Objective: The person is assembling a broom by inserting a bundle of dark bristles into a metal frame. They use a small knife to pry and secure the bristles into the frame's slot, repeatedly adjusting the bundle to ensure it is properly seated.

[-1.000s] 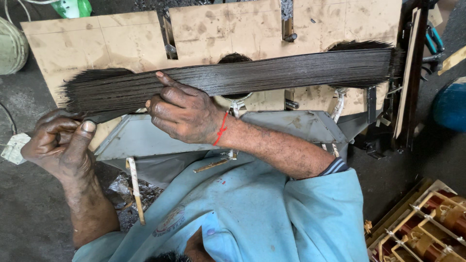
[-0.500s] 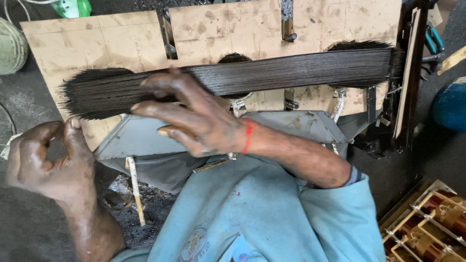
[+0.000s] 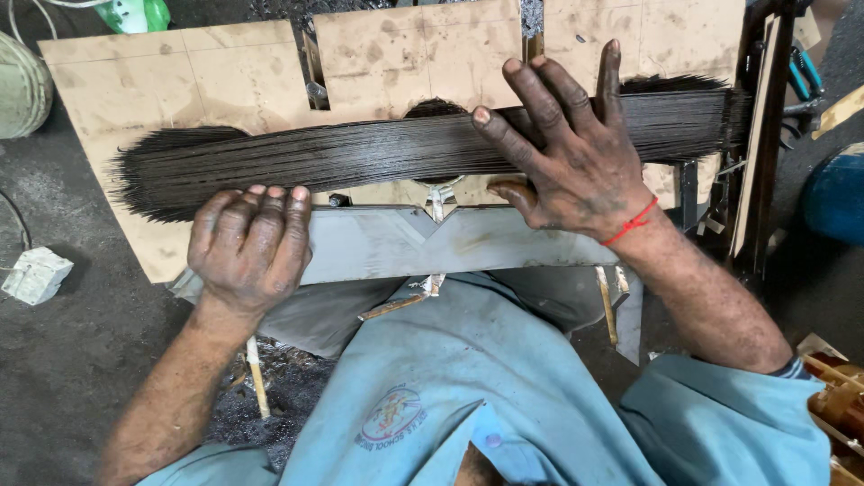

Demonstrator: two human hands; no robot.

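Note:
A long bundle of thin dark wires (image 3: 378, 153) lies across a notched plywood board (image 3: 225, 81), fanning out at its left end. My right hand (image 3: 567, 153), with a red thread on the wrist, rests palm down on the bundle's right half, fingers spread. My left hand (image 3: 252, 247) lies flat on the grey metal plate (image 3: 468, 243) just below the bundle, its fingertips touching the wires' lower edge. Neither hand grips anything.
A dark upright frame (image 3: 756, 135) clamps the bundle's right end. A small white block (image 3: 36, 274) lies on the dark floor at left, with a coil (image 3: 18, 85) and a green object (image 3: 135, 13) farther back. Copper windings (image 3: 837, 405) sit at lower right.
My right hand has slid rightward along the bundle and spread flat on it. My left hand has come up from the left side onto the metal plate.

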